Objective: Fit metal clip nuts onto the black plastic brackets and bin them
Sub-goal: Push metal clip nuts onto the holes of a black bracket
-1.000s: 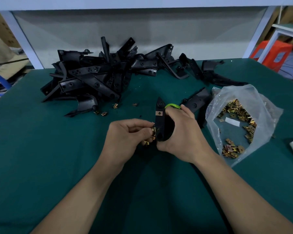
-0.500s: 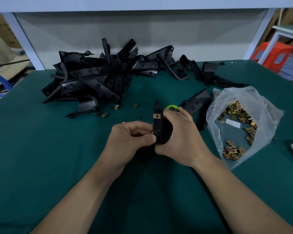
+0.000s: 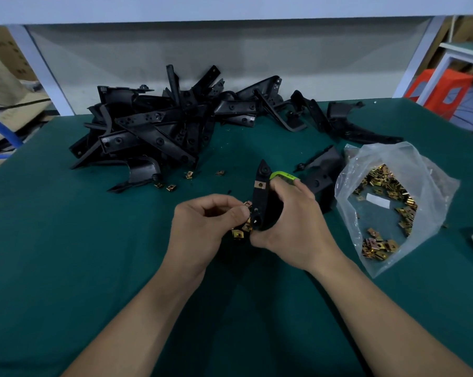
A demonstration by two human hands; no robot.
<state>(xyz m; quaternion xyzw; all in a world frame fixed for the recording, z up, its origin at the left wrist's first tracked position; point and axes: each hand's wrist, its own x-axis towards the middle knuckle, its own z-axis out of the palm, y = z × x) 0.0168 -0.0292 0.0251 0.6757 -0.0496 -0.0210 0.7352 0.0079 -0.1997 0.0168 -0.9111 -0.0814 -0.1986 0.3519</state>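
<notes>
The right hand's (image 3: 292,224) grip is closed round the lower part of a bracket (image 3: 260,202), thumb near its foot and fingers wrapped behind, so that it stands upright with its pointed tip away from the person. A green band (image 3: 283,176) shows on the forefinger. One fitted nut (image 3: 260,184) already sits high on the bracket. The left hand's (image 3: 202,227) grip is closed too: thumb and forefinger pinch a nut (image 3: 248,204) against the bracket's left edge, and spare nuts (image 3: 238,234) show below in the curled fingers. Both forearms reach in from the near edge of the table (image 3: 66,254) and meet about its middle. Half a second ago the left thumb lay flat on the bracket and hid the nut; now the nut and the spares show beside it, while the bracket has kept its place. A second bracket (image 3: 321,170) lies just beyond the right hand. Toward the right edge a clear bag (image 3: 393,202) lies open with many nuts in it. Along the far edge sprawls a pile (image 3: 153,131) of brackets, with loose nuts (image 3: 171,188) at its near side.
</notes>
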